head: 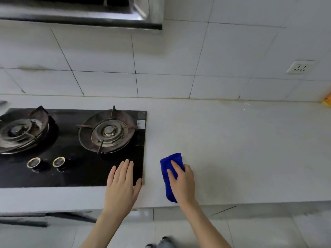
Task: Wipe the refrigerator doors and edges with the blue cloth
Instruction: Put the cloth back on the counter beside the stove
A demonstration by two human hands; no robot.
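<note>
2 bare arms reach up from the bottom over a pale tile floor point(259, 233). Something dark, maybe a shoe point(164, 239), shows low down, but it is too blurry to be sure.

The left hand point(121, 183) is flat and holds nothing. Its fingers are straight and close together, and its thumb sticks out to the side. It sits over the front right corner of the black stove point(75, 176). I cannot tell if it touches the glass or floats just above it.

The right hand point(183, 183) lies on top of the blue cloth point(164, 184). Its fingers bend down over the cloth and grip it. The cloth is folded into a long shape. It lies on the white counter point(232, 149), near the front edge and just beside the right side of the stove.

Farther back on the stove are 2 round knobs point(58, 161) side by side. Behind them are 2 burners, 1 on the right point(107, 132) and 1 on the left point(19, 133).

Behind the counter is a white tile wall point(179, 59). A wall socket point(300, 67) is on it, far to the right. A bit of something yellow point(327, 101) peeks in at the right edge. A metal hood point(80, 15) hangs at the top, above the stove.
</note>
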